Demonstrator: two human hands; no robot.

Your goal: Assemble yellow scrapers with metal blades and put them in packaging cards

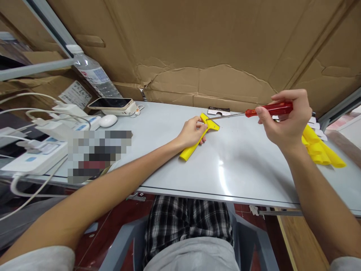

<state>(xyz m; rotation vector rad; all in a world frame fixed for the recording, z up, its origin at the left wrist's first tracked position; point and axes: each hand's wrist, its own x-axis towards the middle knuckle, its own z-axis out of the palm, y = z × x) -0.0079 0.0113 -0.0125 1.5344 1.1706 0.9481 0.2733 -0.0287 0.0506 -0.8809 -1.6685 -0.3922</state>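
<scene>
A yellow scraper (189, 151) with a wide head lies slanted on the white tabletop, its handle toward me. My left hand (192, 131) is closed around it just below the head. In my right hand (290, 118) is a screwdriver (269, 109) with a red see-through handle and a long thin shaft. The shaft points left, and its tip meets the scraper's head near a screw spot. Whether the tip sits in a screw is too small to tell. Just behind the scraper head lies a small black-and-white packet (219, 111).
Several yellow scraper parts (321, 148) are piled at the right, by some white pieces. On the left are power strips (36, 156) with cables, a white mouse (108, 120), a phone (111, 103) and a plastic bottle (96, 73). Cardboard (225, 45) walls the back.
</scene>
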